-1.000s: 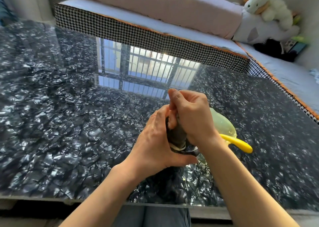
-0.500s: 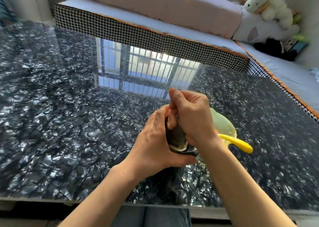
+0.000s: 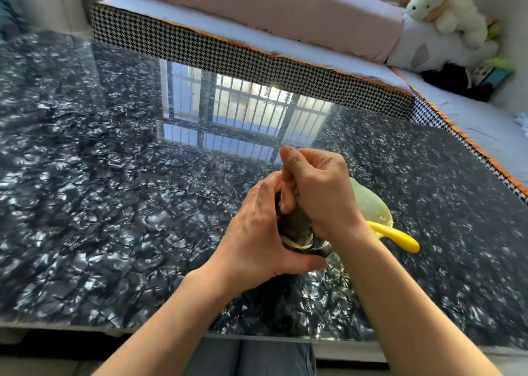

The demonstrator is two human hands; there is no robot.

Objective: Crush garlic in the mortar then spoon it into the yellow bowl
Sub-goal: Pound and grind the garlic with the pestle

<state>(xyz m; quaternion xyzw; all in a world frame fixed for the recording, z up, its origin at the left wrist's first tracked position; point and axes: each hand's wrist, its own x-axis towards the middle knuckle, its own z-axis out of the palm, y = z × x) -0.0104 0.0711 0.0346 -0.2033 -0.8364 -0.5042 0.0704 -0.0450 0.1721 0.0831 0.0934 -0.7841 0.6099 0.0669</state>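
Crushing step: left hand grips mortar near the surface's front edge, right hand clenches the pestle, mostly hidden. Yellow bowl and spoon sit just right of mortar, nearest right hand.

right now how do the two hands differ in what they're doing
The left hand wraps round the dark mortar from the side, steadying it; the right hand sits higher, fisted from above on something mostly hidden, likely the pestle. The left is nearer the table's front edge. Both are curled tight.
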